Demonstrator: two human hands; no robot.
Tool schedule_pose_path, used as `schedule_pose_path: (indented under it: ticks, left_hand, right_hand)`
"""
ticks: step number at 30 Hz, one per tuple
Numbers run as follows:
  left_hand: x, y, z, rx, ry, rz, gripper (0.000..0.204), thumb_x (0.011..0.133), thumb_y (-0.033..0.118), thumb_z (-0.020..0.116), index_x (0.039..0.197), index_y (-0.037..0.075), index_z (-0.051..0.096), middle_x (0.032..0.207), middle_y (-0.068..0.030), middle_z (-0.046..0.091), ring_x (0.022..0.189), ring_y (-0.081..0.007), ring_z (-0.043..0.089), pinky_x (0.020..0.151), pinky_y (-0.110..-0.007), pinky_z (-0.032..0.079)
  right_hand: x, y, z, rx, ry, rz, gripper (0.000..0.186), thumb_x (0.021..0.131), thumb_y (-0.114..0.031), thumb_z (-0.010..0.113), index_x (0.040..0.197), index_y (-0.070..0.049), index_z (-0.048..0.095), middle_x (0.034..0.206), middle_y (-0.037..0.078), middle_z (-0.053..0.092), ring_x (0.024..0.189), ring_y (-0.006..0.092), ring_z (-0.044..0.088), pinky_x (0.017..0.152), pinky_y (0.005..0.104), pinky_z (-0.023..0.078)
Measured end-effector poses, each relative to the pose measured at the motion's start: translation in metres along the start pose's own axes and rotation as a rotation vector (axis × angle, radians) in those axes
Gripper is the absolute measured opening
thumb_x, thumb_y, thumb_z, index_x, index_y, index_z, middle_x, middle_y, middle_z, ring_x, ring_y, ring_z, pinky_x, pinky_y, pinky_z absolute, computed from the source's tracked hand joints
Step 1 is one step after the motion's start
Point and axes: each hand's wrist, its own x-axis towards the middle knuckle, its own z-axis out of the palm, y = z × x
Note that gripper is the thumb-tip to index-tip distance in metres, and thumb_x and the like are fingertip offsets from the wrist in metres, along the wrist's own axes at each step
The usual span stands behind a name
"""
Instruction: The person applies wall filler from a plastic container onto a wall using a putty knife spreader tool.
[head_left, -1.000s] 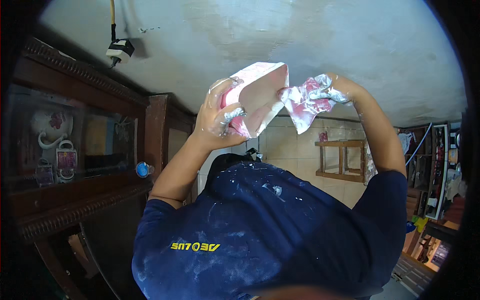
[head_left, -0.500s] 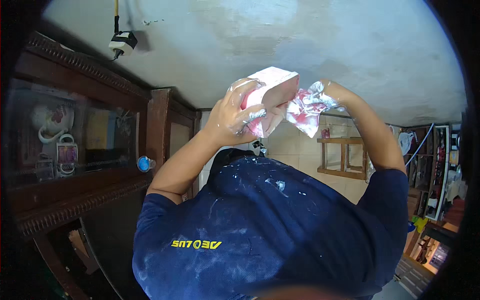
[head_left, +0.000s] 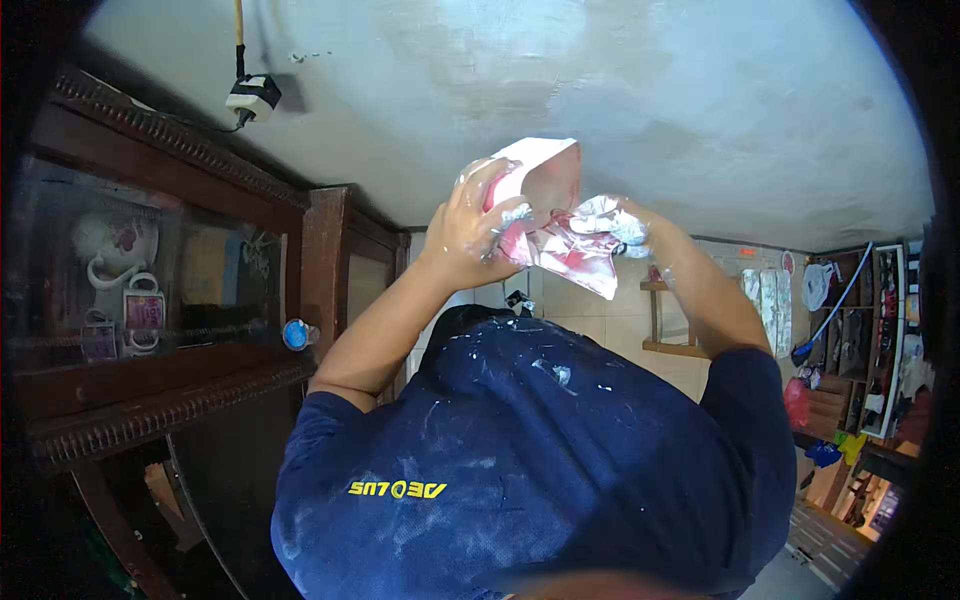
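Observation:
My left hand [head_left: 468, 225] is wrapped round an open white and red packet [head_left: 548, 185], held up in front of the grey wall. White paste is smeared over its fingers. A torn, crumpled red and white flap [head_left: 585, 268] hangs from the packet's lower right side. At that flap, my right hand [head_left: 612, 225] has its fingers closed on the edge, and they are thickly coated with white paste. What lies inside the packet is hidden from me.
A dark wooden glass-fronted cabinet [head_left: 200, 190] stands at left, with a blue-lidded cup [head_left: 297, 335] beside it. A taped socket block [head_left: 253, 97] hangs by the wall [head_left: 700, 90]. A wooden stool [head_left: 672, 348] and loaded shelves [head_left: 860, 330] are at right.
My right hand has come left and lower, closer to the packet, and the flap has shifted with it. The packet has tilted slightly in my left hand.

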Motion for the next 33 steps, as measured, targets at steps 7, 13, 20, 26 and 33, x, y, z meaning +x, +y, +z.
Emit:
schedule_pose_path:
  ticks: [7, 13, 20, 26, 33]
  left_hand:
    - [0.007, 0.005, -0.005, -0.119, 0.315, -0.379, 0.086, 0.045, 0.031, 0.092, 0.113, 0.007, 0.045, 0.117, -0.0204, 0.048, 0.106, -0.0387, 0.052, 0.086, -0.043, 0.047]
    - [0.040, 0.023, -0.045, 0.227, 0.340, -0.370, 0.105, 0.041, 0.037, 0.094, 0.122, 0.001, 0.039, 0.119, -0.0156, 0.045, 0.111, -0.0306, 0.049, 0.094, -0.042, 0.043]
    - [0.090, 0.070, -0.100, -0.183, 0.378, -0.514, 0.101, 0.043, 0.029, 0.095, 0.122, 0.001, 0.039, 0.117, -0.0119, 0.048, 0.109, -0.0229, 0.052, 0.092, -0.037, 0.047]
    - [0.092, 0.071, -0.113, -0.314, 0.445, -0.453, 0.094, 0.047, 0.019, 0.094, 0.120, 0.002, 0.037, 0.115, -0.0111, 0.050, 0.106, -0.0214, 0.055, 0.090, -0.036, 0.049]
    - [0.155, 0.061, -0.185, -0.356, 0.489, -0.354, 0.088, 0.050, 0.017, 0.093, 0.117, 0.003, 0.039, 0.110, -0.0090, 0.050, 0.102, -0.0186, 0.054, 0.089, -0.033, 0.048]
  right_hand:
    - [-0.002, 0.017, -0.004, 0.316, -0.033, -0.337, 0.023, 0.088, -0.014, 0.059, 0.107, -0.001, 0.063, 0.102, 0.011, 0.067, 0.091, 0.0207, 0.065, 0.080, 0.0336, 0.053]
    - [-0.056, -0.077, 0.035, 0.329, 0.025, -0.515, 0.027, 0.091, -0.018, 0.059, 0.112, -0.001, 0.061, 0.101, 0.008, 0.067, 0.087, 0.0163, 0.066, 0.074, 0.0324, 0.056]
    - [-0.161, -0.175, 0.088, 0.061, 0.055, -0.818, 0.027, 0.092, -0.014, 0.056, 0.113, 0.003, 0.059, 0.094, 0.007, 0.068, 0.072, 0.0097, 0.065, 0.052, 0.0195, 0.051]
    - [-0.187, -0.194, 0.124, 0.026, 0.269, -0.989, 0.016, 0.091, -0.013, 0.058, 0.104, -0.002, 0.061, 0.083, 0.003, 0.066, 0.062, 0.0067, 0.062, 0.042, 0.0187, 0.046]
    - [-0.220, -0.294, 0.173, -0.096, 0.457, -1.170, 0.015, 0.092, -0.014, 0.058, 0.103, -0.006, 0.062, 0.082, 0.000, 0.066, 0.061, 0.0065, 0.062, 0.042, 0.0199, 0.046]
